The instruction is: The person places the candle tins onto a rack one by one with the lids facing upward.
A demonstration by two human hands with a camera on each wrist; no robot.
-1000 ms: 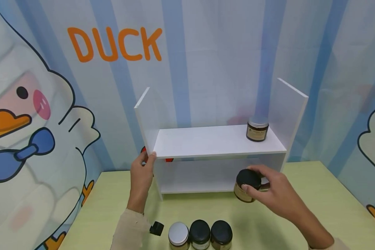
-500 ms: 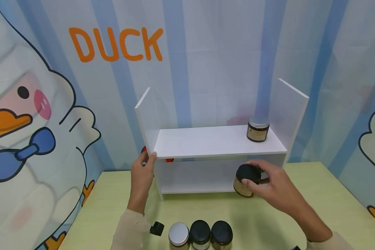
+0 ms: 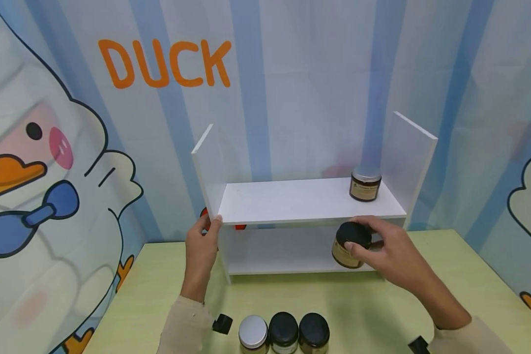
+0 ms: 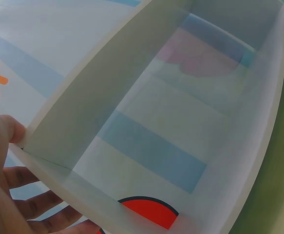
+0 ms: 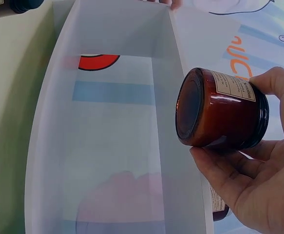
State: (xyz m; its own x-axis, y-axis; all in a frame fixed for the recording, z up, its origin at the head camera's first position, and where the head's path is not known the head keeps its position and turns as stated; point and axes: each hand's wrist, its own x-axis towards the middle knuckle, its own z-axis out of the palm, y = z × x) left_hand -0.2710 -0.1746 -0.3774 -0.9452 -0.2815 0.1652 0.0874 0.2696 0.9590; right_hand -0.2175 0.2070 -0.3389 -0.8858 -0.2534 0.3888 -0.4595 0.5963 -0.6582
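The right hand [image 3: 391,253] grasps a squat, round amber-glass jar with a black lid and a beige printed label [image 3: 351,246]. Thumb and fingers pinch it from opposite sides at the lid end. The jar is tilted; in the right wrist view its round base faces away from the palm and is unsupported. In the head view the jar is positioned in front of the right part of the lower compartment of a white, flat-panelled shelf unit [image 3: 287,199], below the front edge of the upper board.

The left hand [image 3: 201,246] grips the left side panel of the unit near its joint with the upper board. The thumb bears on the front edge; the other fingers are on the outer face.

A dark round jar with a silver lid and a beige label [image 3: 365,184] stands upright on the upper board, near the right side panel.

The unit stands on a pale yellow-green tabletop [image 3: 128,300]. In front of it, three jars are set side by side in a row: from left to right, a silver-lidded jar [image 3: 253,332], a first black-lidded jar [image 3: 283,329] and a second black-lidded jar [image 3: 314,330]. A blue-and-white striped backdrop [image 3: 309,98] with orange lettering reading "DUCK" [image 3: 165,64] covers the rear.
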